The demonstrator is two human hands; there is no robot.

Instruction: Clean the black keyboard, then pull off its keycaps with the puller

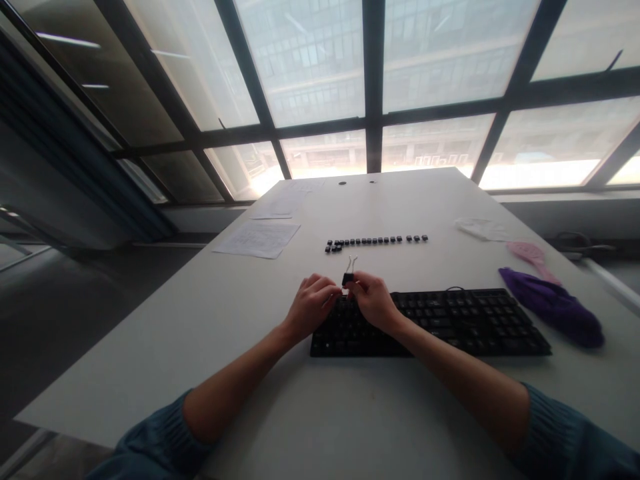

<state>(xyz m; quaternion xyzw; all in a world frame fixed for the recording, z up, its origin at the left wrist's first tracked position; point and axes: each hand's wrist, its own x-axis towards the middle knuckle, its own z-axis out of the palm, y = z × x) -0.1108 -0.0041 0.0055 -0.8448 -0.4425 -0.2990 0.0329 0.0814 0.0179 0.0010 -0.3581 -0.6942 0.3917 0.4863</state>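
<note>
A black keyboard [450, 320] lies on the white table, with some of its upper left part hidden behind my hands. Above that part, my right hand [373, 300] pinches a black binder clip [348, 277] whose silver wire handle points up. My left hand [313, 307] is closed right beside the clip, fingertips pressed together near its lower end. Whatever may be between those left fingertips is too small to make out. Beyond my hands stands a row of loose black keycaps [375, 241], with a few more in a short second row [334, 249] at its left end.
Printed sheets of paper [260, 239] lie on the left of the table [200, 327]. To the right are a purple cloth pouch [553, 308], a pink handled object [533, 257] and a crumpled whitish sheet [481, 229]. Large windows [300, 60] rise behind the table.
</note>
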